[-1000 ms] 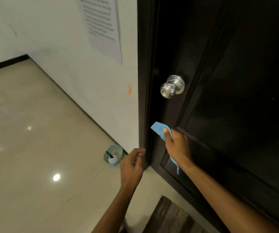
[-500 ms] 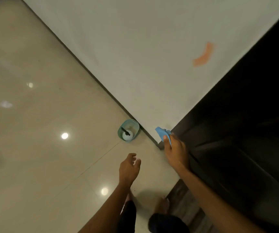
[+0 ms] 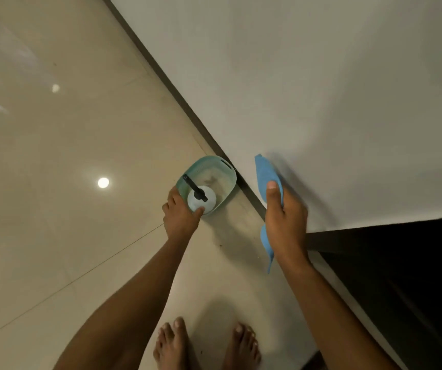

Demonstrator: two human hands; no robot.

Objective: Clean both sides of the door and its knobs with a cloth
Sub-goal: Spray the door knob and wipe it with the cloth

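Left hand gripping white spray bottle inside teal basket on floor. Right hand clutching blue cloth near wall; dark door at right.

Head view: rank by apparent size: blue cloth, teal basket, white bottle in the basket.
1. and 2. Cloth and basket: unsure. The cloth is longer but narrower, partly hidden by the right hand, and nearer the camera.
3. Bottle: clearly smallest, inside the basket, left hand gripping it.
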